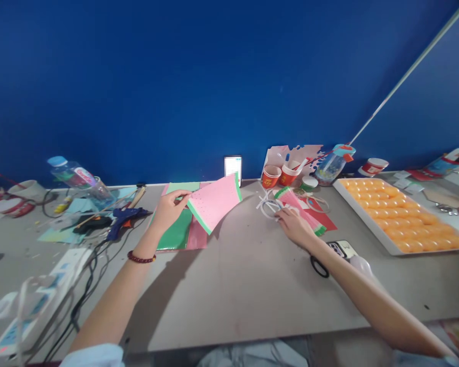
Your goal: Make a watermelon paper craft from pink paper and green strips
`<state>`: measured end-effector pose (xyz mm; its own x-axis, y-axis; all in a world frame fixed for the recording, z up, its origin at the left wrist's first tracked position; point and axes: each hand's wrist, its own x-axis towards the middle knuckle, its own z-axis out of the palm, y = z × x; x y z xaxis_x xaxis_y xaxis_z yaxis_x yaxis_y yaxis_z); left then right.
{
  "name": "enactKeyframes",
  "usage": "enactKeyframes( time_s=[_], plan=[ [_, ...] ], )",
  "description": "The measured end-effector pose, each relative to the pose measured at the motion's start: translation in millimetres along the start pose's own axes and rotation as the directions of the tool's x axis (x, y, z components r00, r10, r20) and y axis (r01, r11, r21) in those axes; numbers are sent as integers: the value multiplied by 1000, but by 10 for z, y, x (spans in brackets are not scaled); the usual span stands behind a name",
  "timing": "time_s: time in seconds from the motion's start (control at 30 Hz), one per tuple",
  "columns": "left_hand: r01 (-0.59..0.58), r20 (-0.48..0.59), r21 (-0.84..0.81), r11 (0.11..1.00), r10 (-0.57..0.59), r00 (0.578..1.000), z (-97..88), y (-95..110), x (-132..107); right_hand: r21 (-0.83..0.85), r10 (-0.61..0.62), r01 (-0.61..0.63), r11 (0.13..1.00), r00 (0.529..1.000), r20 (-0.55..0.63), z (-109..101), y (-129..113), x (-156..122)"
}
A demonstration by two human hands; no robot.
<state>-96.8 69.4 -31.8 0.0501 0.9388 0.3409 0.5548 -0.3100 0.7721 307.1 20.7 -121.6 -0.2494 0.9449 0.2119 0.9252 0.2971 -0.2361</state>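
My left hand (175, 205) pinches the left edge of a pink sheet of paper (216, 203) with green strips along its ends and small dark dots, like watermelon. The sheet is held tilted above the table. Below it lie green sheets (176, 232) and a pink one, partly covered. My right hand (294, 224) is low over the table, its fingers closed at the edge of a pale ring-shaped roll of tape (268, 209). Beside that hand lies a folded pink paper with green fringed ends (309, 219), on a red sheet (325, 216).
A lit phone (233, 167) leans on the blue wall. Red paper cups (271, 176) and a bottle (334, 165) stand behind. On the right is a tray of orange balls (401, 216); on the left, a blue glue gun (126, 219), cables and a power strip (42, 300).
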Motion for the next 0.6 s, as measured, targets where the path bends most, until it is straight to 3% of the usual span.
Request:
enactKeyframes(
  time_s=[0.13, 0.23, 0.3, 0.4, 0.47, 0.53, 0.6],
  plan=[
    [-100, 5, 48, 994, 100, 995, -8, 78, -57, -62, 40, -41, 997, 999, -26, -36, 202, 68],
    [-278, -12, 158, 948, 283, 959, -3, 155, -101, -109, 41, -44, 993, 999, -35, -97, 162, 104],
    [-458, -42, 283, 843, 488, 872, 23, 212, -142, -111, 22, -32, 993, 995, -93, -164, 19, 111],
    [-693, -22, 433, 576, 775, 631, 119, 269, -249, -27, -3, -4, 1000, 972, -237, -268, -272, 105],
    [-792, 66, 433, 430, 861, 504, 216, 272, -360, 33, -11, 21, 999, 957, -289, -304, -429, 95],
    [-849, 188, 384, 364, 869, 457, 320, 250, -493, 43, -27, 40, 998, 962, -270, -297, -515, 75],
    [-876, 260, 333, 350, 858, 442, 407, 215, -627, 32, -67, 75, 997, 976, -207, -255, -537, 32]
  ],
)
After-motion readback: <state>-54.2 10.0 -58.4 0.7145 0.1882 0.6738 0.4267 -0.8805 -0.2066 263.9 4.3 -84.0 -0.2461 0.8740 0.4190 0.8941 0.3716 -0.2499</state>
